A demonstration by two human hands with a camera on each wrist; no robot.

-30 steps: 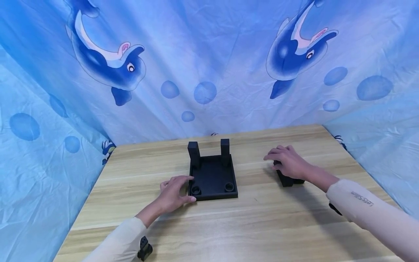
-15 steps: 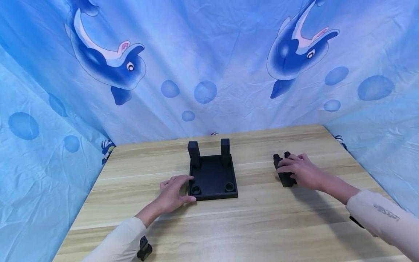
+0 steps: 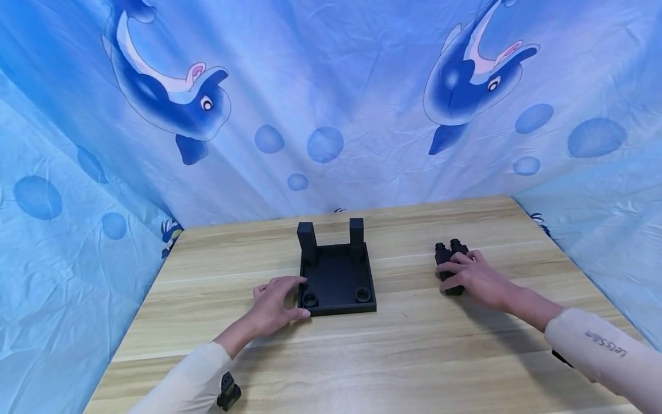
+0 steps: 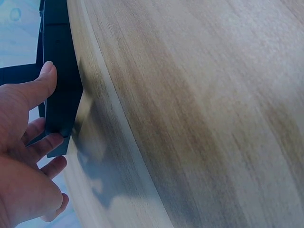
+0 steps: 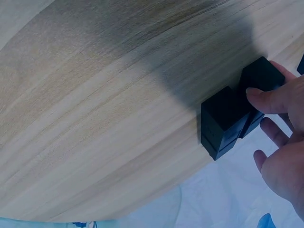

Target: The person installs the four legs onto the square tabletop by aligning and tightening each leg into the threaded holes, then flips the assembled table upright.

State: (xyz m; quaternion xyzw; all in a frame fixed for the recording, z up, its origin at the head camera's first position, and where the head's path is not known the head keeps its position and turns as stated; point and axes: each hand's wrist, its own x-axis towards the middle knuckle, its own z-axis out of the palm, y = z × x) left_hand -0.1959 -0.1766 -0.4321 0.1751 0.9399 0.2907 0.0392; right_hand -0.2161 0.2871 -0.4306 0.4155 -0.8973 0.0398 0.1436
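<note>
In the head view a shallow black table top (image 3: 338, 279) lies underside up. Two black legs stand in its far corners and two round sockets (image 3: 363, 295) show at its near corners. My left hand (image 3: 276, 305) grips its near left corner, thumb (image 4: 47, 78) on the front wall and fingers along the left side. To the right, two loose square black legs with knobbed, screw-like ends lie side by side. My right hand (image 3: 476, 279) pinches the left one (image 5: 261, 73) between thumb and fingers. The other loose leg (image 5: 225, 118) lies against it, partly hidden by the hand in the head view.
All of this is on a wood-grain table (image 3: 362, 368). Blue fabric with dolphins and bubbles (image 3: 331, 86) hangs behind the table and along both sides. A black wrist camera (image 3: 228, 393) sits on the left sleeve.
The right hand has drawn back to the right and lower over the loose legs, uncovering their knobbed ends, and now pinches the left one. The left hand and table top have stayed put.
</note>
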